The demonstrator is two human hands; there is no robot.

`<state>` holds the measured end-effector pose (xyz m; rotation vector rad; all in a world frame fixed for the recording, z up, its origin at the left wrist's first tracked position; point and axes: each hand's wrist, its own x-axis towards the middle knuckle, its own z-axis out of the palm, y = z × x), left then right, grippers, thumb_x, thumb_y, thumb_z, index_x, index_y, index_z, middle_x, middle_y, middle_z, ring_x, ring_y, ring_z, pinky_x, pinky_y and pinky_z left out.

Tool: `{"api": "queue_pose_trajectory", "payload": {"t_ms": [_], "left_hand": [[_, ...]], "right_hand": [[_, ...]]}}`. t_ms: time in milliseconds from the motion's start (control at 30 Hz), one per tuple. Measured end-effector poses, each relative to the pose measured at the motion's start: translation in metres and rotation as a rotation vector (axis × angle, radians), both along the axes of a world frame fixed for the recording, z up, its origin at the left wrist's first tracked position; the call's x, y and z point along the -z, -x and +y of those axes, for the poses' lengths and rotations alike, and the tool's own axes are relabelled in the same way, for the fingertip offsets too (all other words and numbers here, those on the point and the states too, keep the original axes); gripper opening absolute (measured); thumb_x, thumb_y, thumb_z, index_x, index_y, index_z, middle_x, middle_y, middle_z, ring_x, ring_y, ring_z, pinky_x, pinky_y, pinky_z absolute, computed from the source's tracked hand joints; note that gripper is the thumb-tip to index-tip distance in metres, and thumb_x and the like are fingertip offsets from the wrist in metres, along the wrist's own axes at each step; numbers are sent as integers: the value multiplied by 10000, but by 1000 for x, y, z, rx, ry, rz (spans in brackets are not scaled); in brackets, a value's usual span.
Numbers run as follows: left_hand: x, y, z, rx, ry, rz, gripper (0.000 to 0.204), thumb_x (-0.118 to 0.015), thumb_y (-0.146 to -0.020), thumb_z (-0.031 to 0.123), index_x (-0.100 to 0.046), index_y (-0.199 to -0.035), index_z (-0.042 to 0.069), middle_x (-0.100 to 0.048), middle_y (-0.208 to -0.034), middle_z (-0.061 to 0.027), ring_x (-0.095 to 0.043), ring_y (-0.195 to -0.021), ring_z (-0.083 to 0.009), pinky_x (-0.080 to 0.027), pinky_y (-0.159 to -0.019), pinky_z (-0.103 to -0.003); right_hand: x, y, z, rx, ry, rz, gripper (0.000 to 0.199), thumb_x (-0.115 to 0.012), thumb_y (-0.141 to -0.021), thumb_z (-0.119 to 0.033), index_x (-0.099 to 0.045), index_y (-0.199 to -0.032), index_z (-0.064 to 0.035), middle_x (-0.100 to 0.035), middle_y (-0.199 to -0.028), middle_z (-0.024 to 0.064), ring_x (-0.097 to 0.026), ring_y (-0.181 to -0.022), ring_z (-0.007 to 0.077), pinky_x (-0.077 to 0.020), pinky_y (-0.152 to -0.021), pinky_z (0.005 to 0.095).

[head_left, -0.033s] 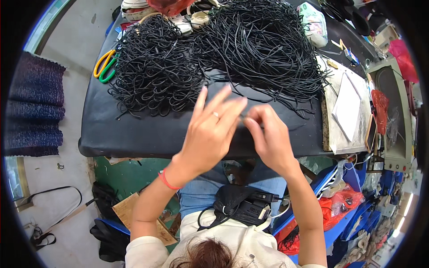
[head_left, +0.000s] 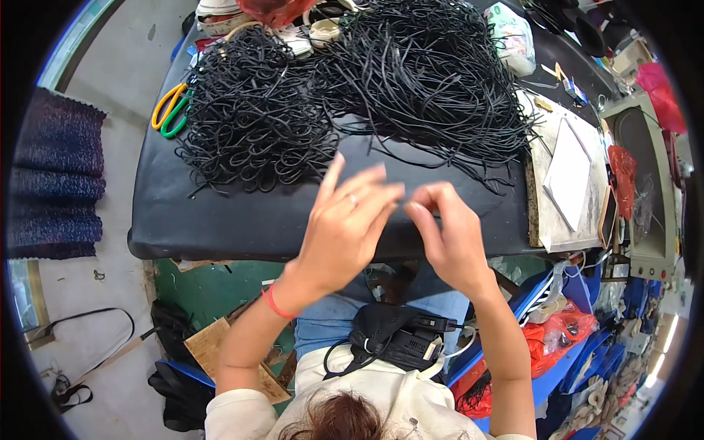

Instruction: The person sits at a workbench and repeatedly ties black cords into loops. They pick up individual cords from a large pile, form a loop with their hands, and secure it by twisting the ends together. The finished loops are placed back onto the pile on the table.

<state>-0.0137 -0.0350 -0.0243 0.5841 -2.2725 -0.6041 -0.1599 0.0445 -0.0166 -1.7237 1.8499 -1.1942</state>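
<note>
My left hand (head_left: pixel 342 231) is raised over the near part of the black tabletop (head_left: pixel 220 227), little finger lifted, other fingers smeared by motion. Its thumb and forefinger come together toward my right hand. Thumb and forefinger of my right hand (head_left: pixel 449 229) are pinched, with a narrow gap between the two hands. Whatever they pinch is too small and blurred against the black surface to name. Beyond them lie a heap of looped black cords (head_left: pixel 257 117) at the left and a larger pile of long black cords (head_left: pixel 440 81) at the right.
Scissors with yellow and green handles (head_left: pixel 173 110) lie by the left heap. At the right sits a worn board (head_left: pixel 543 198) bearing a white sheet (head_left: pixel 568 176). A red plastic bag (head_left: pixel 565 326) and a blue bin (head_left: pixel 539 374) are beside my right arm.
Both hands have come slightly nearer to me, and the fingers of my left hand have shifted. The cord heaps have stayed in place.
</note>
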Motion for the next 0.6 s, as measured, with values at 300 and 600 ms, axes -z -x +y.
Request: {"api": "queue_pose_trajectory", "payload": {"t_ms": [300, 600], "left_hand": [[-16, -15, 32, 114, -978, 31, 159, -556, -872, 94, -621, -976, -7, -643, -825, -87, -631, -757, -143, -500, -646, -252], [-8, 11, 40, 93, -1560, 617, 185, -536, -900, 131, -589, -1018, -2, -633, -915, -86, -629, -808, -134, -528, -565, -198]], "right_hand": [[-46, 28, 37, 164, 211, 254, 194, -659, -717, 59, -630, -893, -19, -578, -778, 86, -572, -666, 200, -460, -560, 262], [-28, -13, 20, 137, 132, -91, 208, -585, -776, 49, -621, -970, -18, -545, -863, 106, -583, -695, 198, -476, -609, 288]]}}
